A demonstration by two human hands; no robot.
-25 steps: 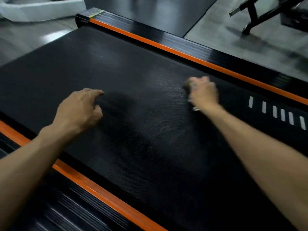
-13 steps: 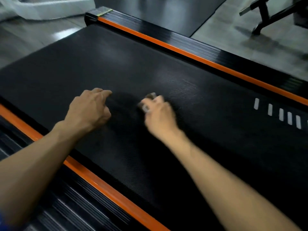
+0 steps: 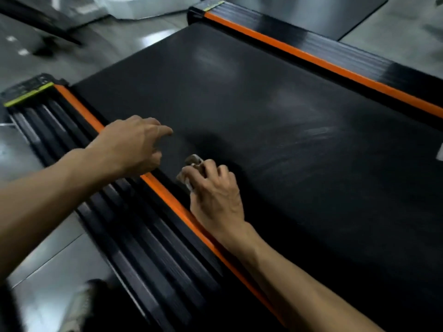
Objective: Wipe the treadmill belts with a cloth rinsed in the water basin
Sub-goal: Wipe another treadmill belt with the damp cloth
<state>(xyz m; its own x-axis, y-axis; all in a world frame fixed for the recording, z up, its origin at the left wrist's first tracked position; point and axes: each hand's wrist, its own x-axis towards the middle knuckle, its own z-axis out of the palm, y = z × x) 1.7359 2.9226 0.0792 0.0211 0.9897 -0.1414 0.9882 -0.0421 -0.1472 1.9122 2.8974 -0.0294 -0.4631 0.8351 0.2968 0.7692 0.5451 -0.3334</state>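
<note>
The black treadmill belt (image 3: 275, 130) fills most of the head view, with faint wet streaks on its right part. My right hand (image 3: 215, 195) grips a small pale cloth (image 3: 193, 161) and holds it down on the belt close to the near orange rail (image 3: 167, 197). Only a bit of the cloth shows past the fingers. My left hand (image 3: 134, 144) is just left of it at the belt's near edge, fingers loosely curled with the index finger stretched forward, holding nothing. No water basin is in view.
A ribbed black side step (image 3: 115, 212) runs along the near orange rail. A second orange rail (image 3: 335, 68) borders the far side. Grey floor (image 3: 48, 255) lies to the left, and a white object (image 3: 143, 8) sits beyond the belt's end.
My right hand has swept the cloth from the belt's middle toward the near orange rail. The view has shifted left, so the belt's end and the near side step now show.
</note>
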